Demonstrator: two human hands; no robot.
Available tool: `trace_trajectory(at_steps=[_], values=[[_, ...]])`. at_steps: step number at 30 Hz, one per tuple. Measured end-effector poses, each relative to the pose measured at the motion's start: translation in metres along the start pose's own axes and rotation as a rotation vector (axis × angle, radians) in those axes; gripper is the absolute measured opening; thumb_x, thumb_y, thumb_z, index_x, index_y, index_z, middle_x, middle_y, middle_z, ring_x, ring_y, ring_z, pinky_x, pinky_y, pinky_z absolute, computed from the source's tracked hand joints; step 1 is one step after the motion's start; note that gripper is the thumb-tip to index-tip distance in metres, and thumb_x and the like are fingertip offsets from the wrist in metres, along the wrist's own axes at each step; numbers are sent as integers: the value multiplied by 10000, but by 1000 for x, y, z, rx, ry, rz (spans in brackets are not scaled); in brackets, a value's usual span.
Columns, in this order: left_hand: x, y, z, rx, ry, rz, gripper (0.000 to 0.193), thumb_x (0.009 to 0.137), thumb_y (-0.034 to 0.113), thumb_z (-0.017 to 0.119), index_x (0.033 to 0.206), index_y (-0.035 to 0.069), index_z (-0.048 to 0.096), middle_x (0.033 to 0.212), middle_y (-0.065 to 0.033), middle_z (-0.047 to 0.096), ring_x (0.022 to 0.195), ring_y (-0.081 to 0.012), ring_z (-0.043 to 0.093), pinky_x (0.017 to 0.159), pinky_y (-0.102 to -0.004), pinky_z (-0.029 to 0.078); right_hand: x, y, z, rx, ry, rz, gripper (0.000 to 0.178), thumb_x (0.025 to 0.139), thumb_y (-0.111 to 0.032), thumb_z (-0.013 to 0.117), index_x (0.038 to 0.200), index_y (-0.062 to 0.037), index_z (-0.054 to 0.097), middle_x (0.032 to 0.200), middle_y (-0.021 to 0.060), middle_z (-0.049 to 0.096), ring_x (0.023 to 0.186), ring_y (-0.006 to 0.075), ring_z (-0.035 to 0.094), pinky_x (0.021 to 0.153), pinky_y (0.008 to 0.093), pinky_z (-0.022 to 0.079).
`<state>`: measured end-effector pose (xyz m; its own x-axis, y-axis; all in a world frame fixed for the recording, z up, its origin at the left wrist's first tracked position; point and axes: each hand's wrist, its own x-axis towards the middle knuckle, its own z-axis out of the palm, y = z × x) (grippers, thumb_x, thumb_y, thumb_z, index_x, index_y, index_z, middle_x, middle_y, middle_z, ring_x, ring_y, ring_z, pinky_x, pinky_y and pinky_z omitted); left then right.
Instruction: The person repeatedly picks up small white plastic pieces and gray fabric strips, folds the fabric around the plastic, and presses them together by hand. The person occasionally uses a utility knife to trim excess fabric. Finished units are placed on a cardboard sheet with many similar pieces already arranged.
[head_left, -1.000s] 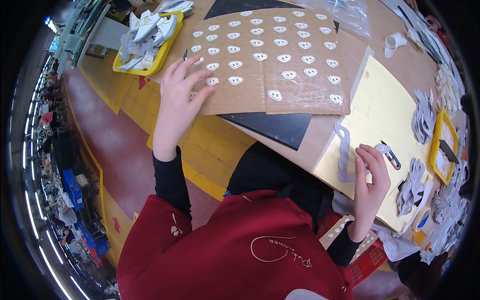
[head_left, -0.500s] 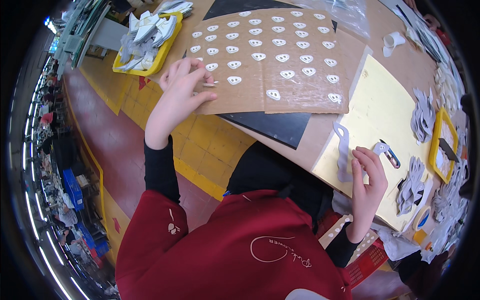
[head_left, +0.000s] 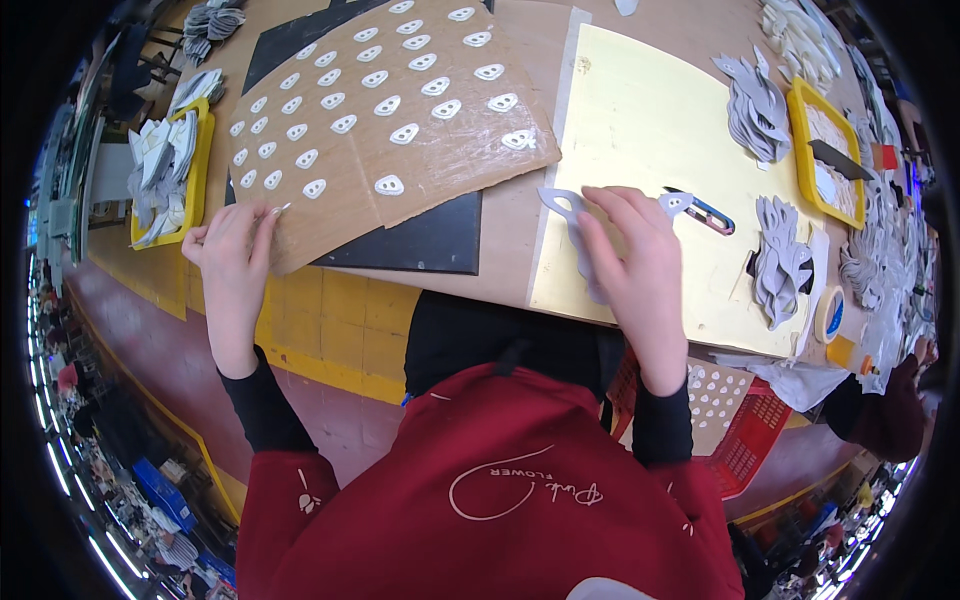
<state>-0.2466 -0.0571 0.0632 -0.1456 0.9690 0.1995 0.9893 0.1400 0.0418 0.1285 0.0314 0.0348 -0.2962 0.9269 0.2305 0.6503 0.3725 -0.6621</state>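
Observation:
My left hand (head_left: 232, 250) is closed in a pinch at the near left corner of a brown sheet (head_left: 440, 165). A thin white sliver (head_left: 286, 206) shows at its fingertips, apparently a small white patch seen edge-on. Rows of small rounded white patches with dark holes, such as this patch (head_left: 389, 185), cover the sheet. My right hand (head_left: 642, 265) is open, fingers stretched, over the pale yellow board (head_left: 640, 120). Under and beside it lies a curved grey cut-out piece (head_left: 570, 215), partly hidden. Past its fingers shows a grey tip (head_left: 675, 203) bearing a white patch.
A cutter knife (head_left: 710, 215) lies right of my right hand, near stacked grey pieces (head_left: 780, 260). Yellow trays stand at the left (head_left: 200, 170) and right (head_left: 800, 130). A tape roll (head_left: 829, 314) sits at the board's right. Below the table is a red crate (head_left: 745, 440).
The view has swung to the right. My left hand has drawn back to the brown sheet's near corner, still pinching. My right hand has come over the grey piece.

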Motion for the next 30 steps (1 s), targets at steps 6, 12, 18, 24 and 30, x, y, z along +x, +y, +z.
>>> trace_trajectory(at_steps=[6,12,18,24,30], values=[[-6,-5,5,-573,-99,-434,132,961,162,665,971,33,692,1122,-92,731,1059,-154,644,956,-351,415,3,8,25,-114,19,-31,132,859,-54,719,971,8,684,972,127,642,872,307,631,764,379,503],[-15,22,-13,-486,259,-189,81,934,67,682,962,-8,696,1156,-128,722,1093,-202,645,991,-328,458,-21,-5,-20,458,-53,210,61,899,12,681,954,13,655,889,70,677,868,164,670,795,298,516],[-9,138,7,-1602,-211,-381,142,920,17,699,1060,0,713,992,-50,731,922,-100,668,863,-238,521,-55,14,-65,959,147,289,135,906,82,645,1029,43,607,909,93,678,798,130,644,758,252,524],[5,243,40,-1240,-104,-92,92,850,44,729,899,46,651,839,-34,704,767,-138,643,724,-278,481,-70,31,-81,834,431,370,126,971,-54,613,1075,10,585,866,85,646,717,164,624,680,300,523],[14,259,69,-877,6,169,67,850,114,710,900,77,686,804,-22,667,809,-240,593,790,-374,441,-75,31,-83,833,444,386,109,972,-36,598,1070,12,597,890,78,640,741,155,618,680,305,521]])
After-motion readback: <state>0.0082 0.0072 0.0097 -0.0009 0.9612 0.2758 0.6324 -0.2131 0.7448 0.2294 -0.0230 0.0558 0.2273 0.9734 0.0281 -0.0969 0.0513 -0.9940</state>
